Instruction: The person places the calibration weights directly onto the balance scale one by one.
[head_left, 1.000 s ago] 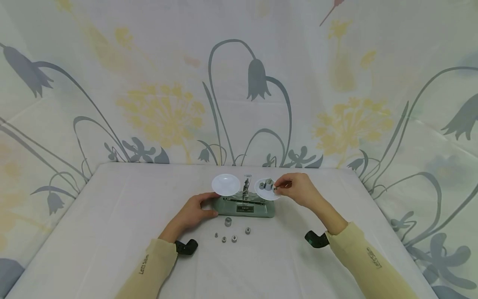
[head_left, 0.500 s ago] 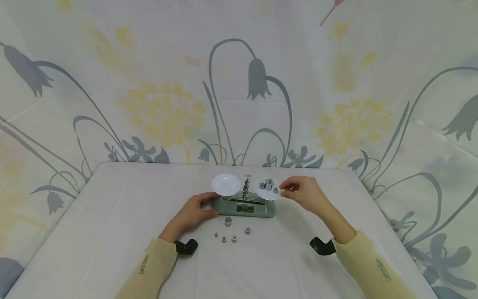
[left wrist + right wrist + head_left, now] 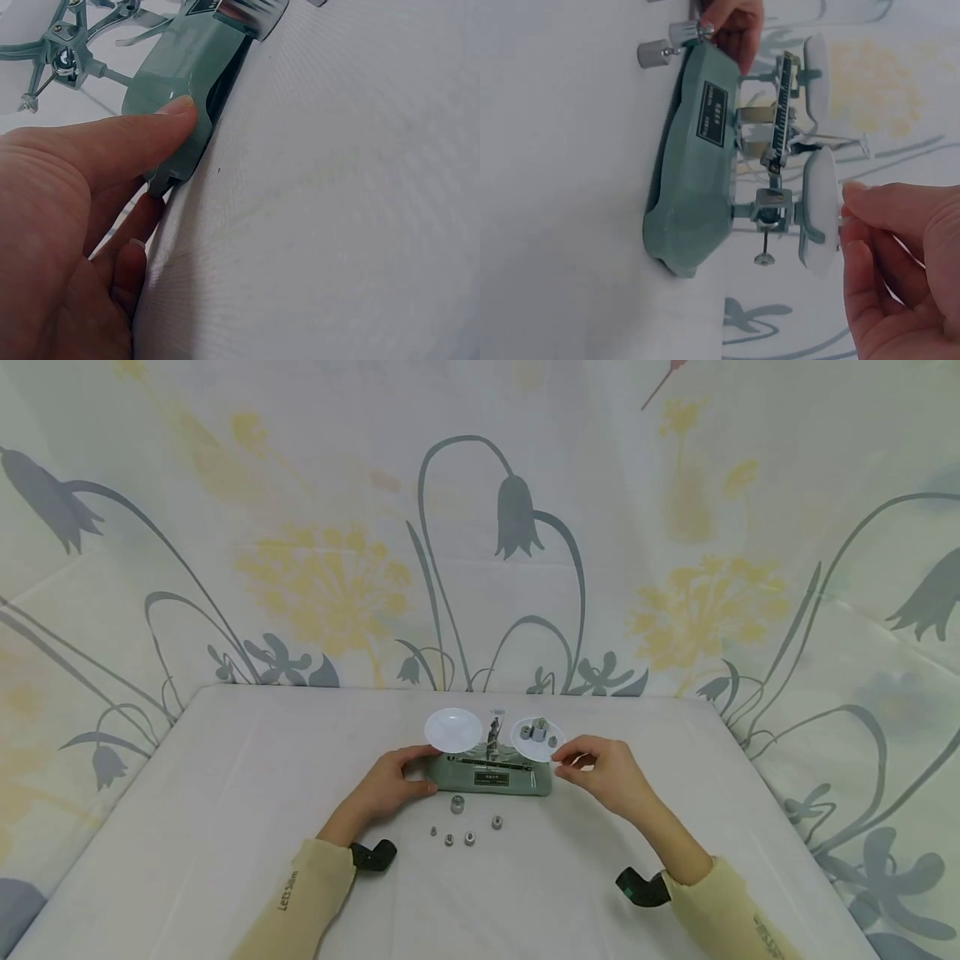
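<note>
- I have everything on the white cloth-covered table [image 3: 247,793].
- My green metal balance scale [image 3: 457,774] stands midway between the side edges, closer to the far edge.
- My left hand [image 3: 384,785] grips its left end, thumb at the front, fingers bent round.
- My right hand [image 3: 606,768], its forearm slanting in from the near right, holds nothing: thumb and forefinger bent but parted beside the right round white pan [image 3: 534,752].
- Three silvery metal weights [image 3: 539,732] stand on that pan; five smaller-group weights [image 3: 457,806] stand before the base.
</note>
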